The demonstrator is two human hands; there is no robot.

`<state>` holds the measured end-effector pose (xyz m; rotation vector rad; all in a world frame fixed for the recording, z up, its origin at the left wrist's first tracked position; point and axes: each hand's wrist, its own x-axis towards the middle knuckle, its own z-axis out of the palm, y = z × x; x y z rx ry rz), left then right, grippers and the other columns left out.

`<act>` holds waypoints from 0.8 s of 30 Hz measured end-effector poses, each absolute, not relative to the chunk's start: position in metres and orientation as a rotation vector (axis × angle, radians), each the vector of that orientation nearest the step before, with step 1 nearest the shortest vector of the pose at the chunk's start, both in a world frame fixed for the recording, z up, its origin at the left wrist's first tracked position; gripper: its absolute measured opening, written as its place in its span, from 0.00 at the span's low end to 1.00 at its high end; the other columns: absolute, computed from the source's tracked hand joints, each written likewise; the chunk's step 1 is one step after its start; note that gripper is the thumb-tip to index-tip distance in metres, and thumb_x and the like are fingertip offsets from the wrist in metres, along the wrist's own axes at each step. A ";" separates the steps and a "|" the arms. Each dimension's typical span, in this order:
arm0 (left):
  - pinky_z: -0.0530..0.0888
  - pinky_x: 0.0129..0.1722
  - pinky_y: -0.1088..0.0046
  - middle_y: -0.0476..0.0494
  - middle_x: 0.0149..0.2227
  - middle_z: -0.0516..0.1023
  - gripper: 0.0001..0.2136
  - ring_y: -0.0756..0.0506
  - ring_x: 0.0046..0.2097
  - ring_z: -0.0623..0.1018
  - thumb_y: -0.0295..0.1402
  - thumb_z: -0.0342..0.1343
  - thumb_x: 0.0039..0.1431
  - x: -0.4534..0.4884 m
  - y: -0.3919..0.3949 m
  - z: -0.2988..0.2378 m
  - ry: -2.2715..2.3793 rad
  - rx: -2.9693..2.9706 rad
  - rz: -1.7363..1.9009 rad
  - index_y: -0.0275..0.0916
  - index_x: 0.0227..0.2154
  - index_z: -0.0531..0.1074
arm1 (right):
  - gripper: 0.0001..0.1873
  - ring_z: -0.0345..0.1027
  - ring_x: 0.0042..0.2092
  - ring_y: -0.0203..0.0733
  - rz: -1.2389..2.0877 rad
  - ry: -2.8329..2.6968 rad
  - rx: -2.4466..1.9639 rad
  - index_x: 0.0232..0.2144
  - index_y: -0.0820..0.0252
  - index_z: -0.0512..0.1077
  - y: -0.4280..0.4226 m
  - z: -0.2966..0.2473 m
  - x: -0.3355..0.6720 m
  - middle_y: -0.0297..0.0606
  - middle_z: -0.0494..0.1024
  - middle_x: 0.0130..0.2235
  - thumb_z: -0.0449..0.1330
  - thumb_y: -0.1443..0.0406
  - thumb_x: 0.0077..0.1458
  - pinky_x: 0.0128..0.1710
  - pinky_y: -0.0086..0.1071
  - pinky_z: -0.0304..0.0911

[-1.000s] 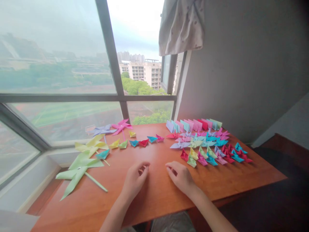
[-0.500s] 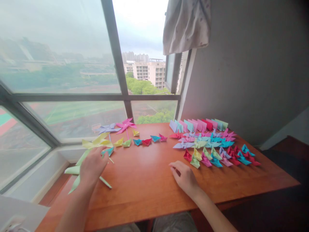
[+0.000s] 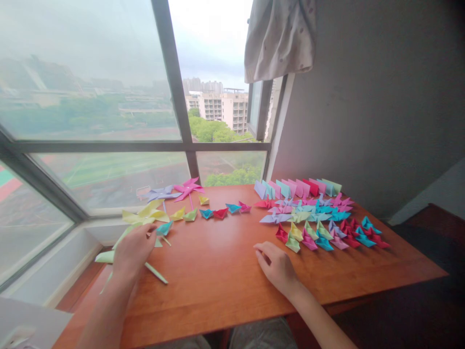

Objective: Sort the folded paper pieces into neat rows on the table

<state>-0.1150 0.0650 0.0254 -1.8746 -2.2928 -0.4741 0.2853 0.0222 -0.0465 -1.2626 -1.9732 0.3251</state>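
My left hand (image 3: 133, 251) lies over a large pale green paper pinwheel (image 3: 105, 256) at the table's left edge, fingers curled round its centre above the green stick (image 3: 156, 273). A small teal folded piece (image 3: 164, 228) sits just past my fingertips. My right hand (image 3: 278, 267) rests on the wooden table (image 3: 218, 281) with loosely bent fingers, holding nothing, a little short of a cluster of small folded paper pieces (image 3: 319, 232) in red, green, pink and blue.
A yellow pinwheel (image 3: 145, 213), a lilac one (image 3: 162, 194) and a pink one (image 3: 189, 188) lie by the window. A row of small folded pieces (image 3: 214, 212) crosses the middle. Folded paper sheets (image 3: 298, 188) stand at the back right by the grey wall.
My left hand has swung from the table's middle to the left and closed over the green pinwheel. My right hand has stayed in place.
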 end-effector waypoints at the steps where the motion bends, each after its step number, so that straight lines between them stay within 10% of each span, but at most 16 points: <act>1: 0.71 0.33 0.68 0.41 0.38 0.81 0.13 0.39 0.38 0.80 0.36 0.50 0.59 -0.112 0.063 0.026 -2.272 -1.888 -0.534 0.40 0.40 0.77 | 0.10 0.68 0.31 0.37 0.331 -1.971 -1.263 0.41 0.56 0.72 0.022 -0.046 0.285 0.34 0.74 0.33 0.52 0.68 0.62 0.35 0.30 0.61; 8: 0.71 0.31 0.75 0.50 0.30 0.80 0.09 0.48 0.29 0.77 0.36 0.52 0.58 -0.056 0.050 0.014 -2.004 -2.212 -1.079 0.42 0.37 0.76 | 0.10 0.68 0.31 0.36 0.379 -1.959 -1.272 0.41 0.56 0.72 0.021 -0.045 0.285 0.34 0.75 0.34 0.52 0.67 0.61 0.35 0.30 0.62; 24: 0.72 0.31 0.78 0.46 0.33 0.79 0.09 0.49 0.33 0.77 0.27 0.49 0.61 0.071 0.016 -0.011 -1.614 -2.850 -1.081 0.42 0.36 0.75 | 0.08 0.68 0.30 0.34 0.487 -1.958 -1.102 0.41 0.57 0.73 0.013 -0.030 0.286 0.36 0.77 0.36 0.55 0.67 0.60 0.30 0.26 0.63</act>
